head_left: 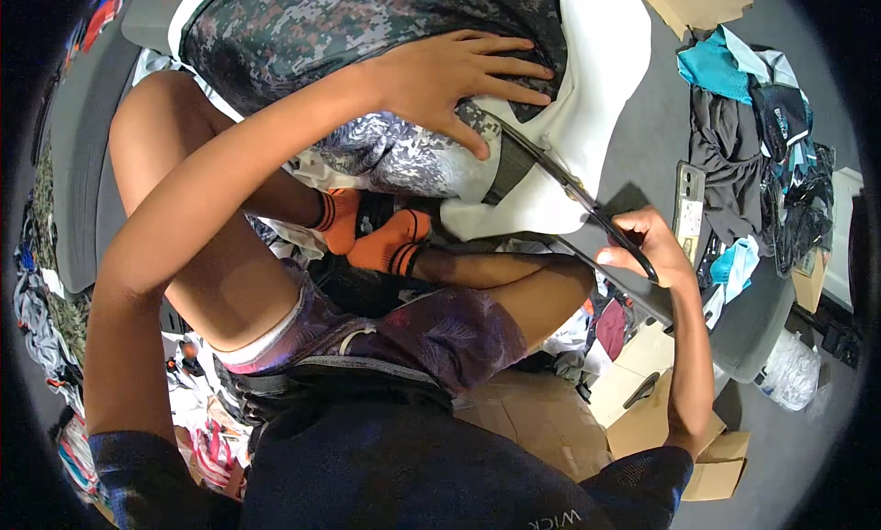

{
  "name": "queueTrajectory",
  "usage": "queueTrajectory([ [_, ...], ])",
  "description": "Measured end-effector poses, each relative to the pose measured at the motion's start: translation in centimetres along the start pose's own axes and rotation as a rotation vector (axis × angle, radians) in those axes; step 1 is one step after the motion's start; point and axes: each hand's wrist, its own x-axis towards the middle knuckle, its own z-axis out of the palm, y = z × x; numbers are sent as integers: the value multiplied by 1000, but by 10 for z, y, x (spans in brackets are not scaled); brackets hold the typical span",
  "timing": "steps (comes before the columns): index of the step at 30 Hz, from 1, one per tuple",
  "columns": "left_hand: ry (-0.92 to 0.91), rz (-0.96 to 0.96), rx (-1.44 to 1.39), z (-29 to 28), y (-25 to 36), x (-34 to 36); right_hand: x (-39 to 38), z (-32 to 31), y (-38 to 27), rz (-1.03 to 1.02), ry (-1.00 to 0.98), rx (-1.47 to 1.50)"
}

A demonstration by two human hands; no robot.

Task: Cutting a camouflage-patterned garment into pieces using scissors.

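Note:
My left hand [450, 78] lies with fingers spread on dark camouflage fabric [275, 44] that covers a smooth white form [610, 62], which looks like part of a mannequin. Its thumb rests by the edge of a lighter grey-and-white camouflage fabric [404, 158]. In my right hand [656, 245] are large dark scissors [574, 192], the fingers closed around the handles. Their long blades point up and left, reaching the fabric edge just beside my left hand. A dark grey fabric panel [512, 170] shows under the blades. How much cloth sits between the blades, I cannot tell.
My bent legs and orange socks [376, 241] frame the work from below. A phone [689, 200] lies on the right, beside a pile of dark and teal garments [725, 135]. Cardboard boxes [532, 415] stand below. A grey cushioned seat [87, 181] and heaped clothes line the left.

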Motion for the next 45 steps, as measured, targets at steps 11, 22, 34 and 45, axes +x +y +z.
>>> queueTrajectory([
  [11,-15,-19,-1,-1,3,0,-1,0,-1,24,-3,12],
  [22,1,-6,-17,-1,-1,0,1,-7,-1,56,-46,73],
  [34,-150,-46,-22,-21,9,7,-27,6,5,69,6,59],
  [45,-777,-390,-130,-82,18,78,-84,108,88,97,219,291],
])
